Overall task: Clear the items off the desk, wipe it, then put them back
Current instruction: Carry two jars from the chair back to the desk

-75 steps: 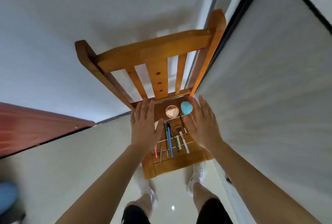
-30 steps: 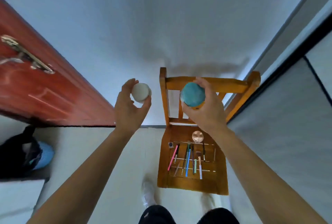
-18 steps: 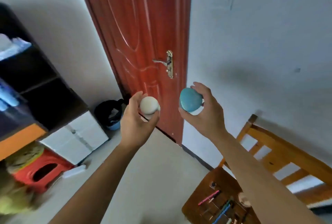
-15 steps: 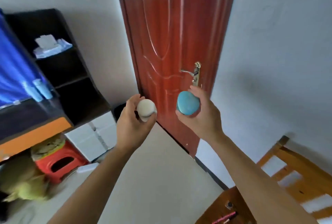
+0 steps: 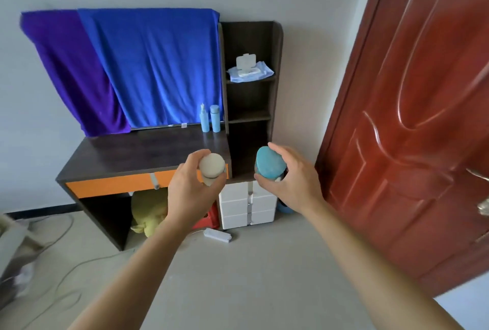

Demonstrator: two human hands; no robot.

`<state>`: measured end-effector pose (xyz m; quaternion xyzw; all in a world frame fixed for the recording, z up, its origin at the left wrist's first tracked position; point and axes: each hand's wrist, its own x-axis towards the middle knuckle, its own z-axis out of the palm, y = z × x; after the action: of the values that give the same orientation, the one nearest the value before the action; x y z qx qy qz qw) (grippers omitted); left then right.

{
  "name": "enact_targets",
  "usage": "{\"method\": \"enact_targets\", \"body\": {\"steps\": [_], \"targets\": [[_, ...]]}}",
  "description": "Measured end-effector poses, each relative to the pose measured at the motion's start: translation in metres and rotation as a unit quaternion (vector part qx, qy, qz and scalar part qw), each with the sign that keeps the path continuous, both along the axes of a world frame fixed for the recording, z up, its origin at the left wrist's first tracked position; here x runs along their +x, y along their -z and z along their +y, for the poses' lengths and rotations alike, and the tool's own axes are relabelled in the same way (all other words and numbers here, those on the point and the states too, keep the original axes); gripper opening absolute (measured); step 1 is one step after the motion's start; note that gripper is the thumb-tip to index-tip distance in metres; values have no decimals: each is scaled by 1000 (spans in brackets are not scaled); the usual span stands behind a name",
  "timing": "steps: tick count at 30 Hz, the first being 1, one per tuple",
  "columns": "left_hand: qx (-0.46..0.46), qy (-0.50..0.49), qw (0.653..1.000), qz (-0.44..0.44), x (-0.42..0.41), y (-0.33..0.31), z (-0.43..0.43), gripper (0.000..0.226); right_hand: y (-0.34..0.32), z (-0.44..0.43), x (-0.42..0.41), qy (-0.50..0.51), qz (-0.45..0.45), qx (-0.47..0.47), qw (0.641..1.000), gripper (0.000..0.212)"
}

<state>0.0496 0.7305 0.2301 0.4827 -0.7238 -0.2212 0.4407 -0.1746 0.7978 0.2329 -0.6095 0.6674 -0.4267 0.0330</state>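
Note:
My left hand (image 5: 189, 192) grips a small jar with a round white lid (image 5: 211, 165). My right hand (image 5: 291, 184) grips a teal egg-shaped case (image 5: 270, 163). Both are held up in front of me, level with the front right corner of the dark desk (image 5: 132, 152). Two light blue bottles (image 5: 210, 122) stand at the back right of the desktop. A blue cloth (image 5: 158, 65) and a purple cloth (image 5: 71, 70) hang behind the desk.
A dark shelf unit (image 5: 251, 107) joins the desk's right side, with a wipes pack (image 5: 247, 69) on it. White drawers (image 5: 246, 205) sit below. A red door (image 5: 423, 118) stands open at right. A yellow plush (image 5: 148, 213), power strip (image 5: 217, 234) and cables lie on the floor.
The view has swung left from the chair and door to face the desk. Both hands still hold the white-lidded jar and the teal case, now nearer the desk.

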Motion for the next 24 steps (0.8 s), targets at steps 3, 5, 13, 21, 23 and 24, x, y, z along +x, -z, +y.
{"method": "enact_targets", "body": {"steps": [3,5,13,21,23,24], "targets": [[13,-32,999,4,21,10,-42,50,13,-54,16,-27,-10,2,1000,77],[21,-43,999,-2,30,19,-73,51,23,-92,21,-36,-21,5,999,77],[43,-76,995,-38,18,46,-236,52,69,-268,13,-73,-40,42,996,79],[60,-89,993,-45,-6,37,-407,45,57,-446,-13,-87,-22,76,993,78],[63,-97,992,-42,-1,42,-435,44,57,-478,-10,-90,-26,86,992,78],[66,-101,992,-41,1,45,-450,44,57,-494,-8,-89,-28,87,992,78]]}}
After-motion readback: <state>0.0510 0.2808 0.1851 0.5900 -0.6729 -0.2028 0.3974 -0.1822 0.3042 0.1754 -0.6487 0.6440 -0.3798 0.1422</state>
